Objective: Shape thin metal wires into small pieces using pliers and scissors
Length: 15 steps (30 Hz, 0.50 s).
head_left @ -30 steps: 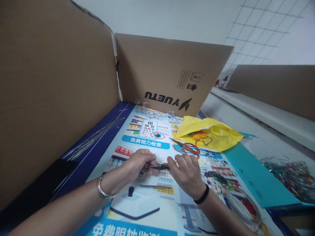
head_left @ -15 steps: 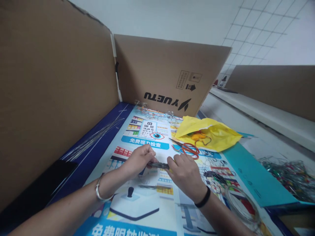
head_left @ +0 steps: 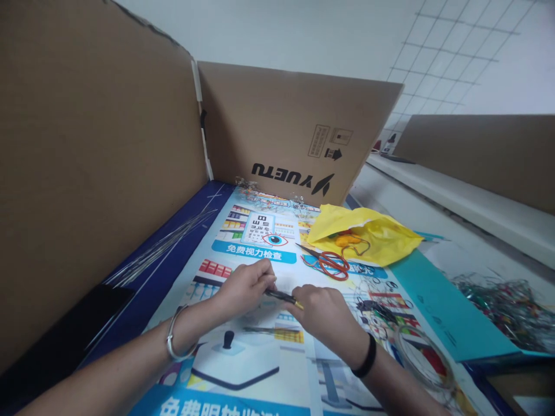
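My right hand (head_left: 328, 315) is closed around the yellow handle of a pair of dark-jawed pliers (head_left: 282, 296), which point left. At the tip of the jaws, my left hand (head_left: 246, 288) is pinched shut; whatever lies between its fingertips is too small to make out. Below the hands, a few thin dark wires (head_left: 260, 330) lie on the printed poster sheet (head_left: 243, 361). Beyond my right hand rest orange-handled scissors (head_left: 332, 266) with their dark blades pointing left.
A yellow pouch (head_left: 381, 231) with orange yarn lies behind the scissors. Straight wires (head_left: 167, 242) lie at left, a wire coil (head_left: 422, 355) at right. Bent wire pieces (head_left: 511, 315) are heaped far right. Cardboard panels (head_left: 277, 115) rise at the back and left (head_left: 95, 144).
The pliers have tilted, their handle end now lower, and my right hand has dropped slightly and turned with them. My left hand stays pinched at the jaw tip.
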Each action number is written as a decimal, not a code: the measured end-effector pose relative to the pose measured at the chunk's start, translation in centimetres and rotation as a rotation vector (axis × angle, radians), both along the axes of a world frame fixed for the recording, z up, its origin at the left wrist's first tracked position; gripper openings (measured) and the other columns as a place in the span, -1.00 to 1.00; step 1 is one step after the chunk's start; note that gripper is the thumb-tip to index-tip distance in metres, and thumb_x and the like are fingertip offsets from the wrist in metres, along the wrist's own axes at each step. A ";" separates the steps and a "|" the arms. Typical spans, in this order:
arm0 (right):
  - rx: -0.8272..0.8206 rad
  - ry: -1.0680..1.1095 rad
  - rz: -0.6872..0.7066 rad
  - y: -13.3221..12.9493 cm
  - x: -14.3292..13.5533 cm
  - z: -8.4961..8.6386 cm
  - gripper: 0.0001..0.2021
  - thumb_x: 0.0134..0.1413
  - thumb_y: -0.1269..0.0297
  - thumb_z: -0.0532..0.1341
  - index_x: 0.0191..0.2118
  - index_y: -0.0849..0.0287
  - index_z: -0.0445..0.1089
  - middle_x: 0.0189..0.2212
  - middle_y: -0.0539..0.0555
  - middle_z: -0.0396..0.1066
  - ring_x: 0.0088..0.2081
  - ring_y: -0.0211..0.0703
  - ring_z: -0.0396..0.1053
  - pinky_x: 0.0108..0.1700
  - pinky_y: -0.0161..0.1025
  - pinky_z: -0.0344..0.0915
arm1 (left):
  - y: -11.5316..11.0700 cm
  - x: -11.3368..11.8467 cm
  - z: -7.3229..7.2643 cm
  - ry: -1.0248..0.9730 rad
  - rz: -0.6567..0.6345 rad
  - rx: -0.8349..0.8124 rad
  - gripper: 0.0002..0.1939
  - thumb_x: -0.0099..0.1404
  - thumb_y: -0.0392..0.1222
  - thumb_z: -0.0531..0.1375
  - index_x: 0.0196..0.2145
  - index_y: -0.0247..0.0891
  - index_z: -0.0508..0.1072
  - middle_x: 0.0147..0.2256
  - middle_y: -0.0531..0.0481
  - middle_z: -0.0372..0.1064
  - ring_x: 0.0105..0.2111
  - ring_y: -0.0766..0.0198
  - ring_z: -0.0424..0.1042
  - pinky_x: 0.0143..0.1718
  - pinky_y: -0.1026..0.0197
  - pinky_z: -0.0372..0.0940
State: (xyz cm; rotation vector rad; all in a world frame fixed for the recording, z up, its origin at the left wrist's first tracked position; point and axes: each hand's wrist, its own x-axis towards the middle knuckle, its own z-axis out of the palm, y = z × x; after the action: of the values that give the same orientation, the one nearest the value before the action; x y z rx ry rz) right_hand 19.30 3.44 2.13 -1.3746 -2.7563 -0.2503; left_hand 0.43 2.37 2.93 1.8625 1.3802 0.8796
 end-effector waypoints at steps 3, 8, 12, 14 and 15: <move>-0.006 0.042 -0.001 0.3 0.0 -0.1 -0.69 0.08 -0.02 0.08 -0.40 0.11 0.37 -0.49 0.03 0.42 -0.46 -0.19 0.36 -0.48 -0.30 -0.01 | 0.3 -0.3 0.0 0.002 0.000 0.006 -0.84 0.20 -0.24 -0.01 -0.50 -0.20 0.30 -0.48 0.09 0.41 -0.45 0.32 0.35 -0.43 0.33 0.14; 0.038 0.211 -0.048 1.2 0.3 -0.2 -0.71 0.05 -0.01 0.11 -0.36 0.11 0.36 -0.41 0.04 0.40 -0.33 -0.14 0.34 -0.32 -0.28 0.10 | 1.5 -1.6 0.0 -0.032 0.023 0.015 -0.83 0.17 -0.20 0.04 -0.52 -0.23 0.35 -0.52 0.09 0.35 -0.45 0.31 0.32 -0.40 0.32 0.14; 0.051 0.302 -0.063 1.8 0.6 -0.7 -0.70 0.08 -0.01 0.08 -0.32 0.13 0.35 -0.39 0.07 0.38 -0.27 -0.13 0.31 -0.25 -0.26 0.12 | 2.0 -2.2 0.0 -0.054 0.025 0.023 -0.83 0.13 -0.18 0.10 -0.55 -0.25 0.39 -0.49 0.05 0.33 -0.42 0.29 0.30 -0.38 0.31 0.14; 0.039 0.303 -0.061 1.9 0.6 -1.0 -0.69 0.09 -0.01 0.07 -0.33 0.14 0.35 -0.41 0.07 0.37 -0.29 -0.13 0.31 -0.26 -0.26 0.12 | 2.0 -2.2 -0.1 -0.072 0.029 0.011 -0.84 0.11 -0.18 0.11 -0.55 -0.27 0.40 -0.47 0.03 0.33 -0.41 0.29 0.30 -0.37 0.30 0.14; 0.031 0.297 -0.063 1.9 0.6 -1.1 -0.69 0.09 -0.01 0.06 -0.34 0.14 0.35 -0.41 0.07 0.37 -0.29 -0.14 0.31 -0.26 -0.27 0.12 | 2.0 -2.1 -0.1 -0.084 0.033 -0.002 -0.84 0.11 -0.18 0.12 -0.55 -0.27 0.40 -0.48 0.04 0.32 -0.42 0.30 0.29 -0.37 0.30 0.14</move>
State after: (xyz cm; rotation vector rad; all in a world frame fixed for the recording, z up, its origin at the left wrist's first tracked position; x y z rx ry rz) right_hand 19.89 5.30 1.06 -1.3681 -2.4613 -0.0820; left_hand -1.66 4.37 2.84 1.7854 1.3629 0.9614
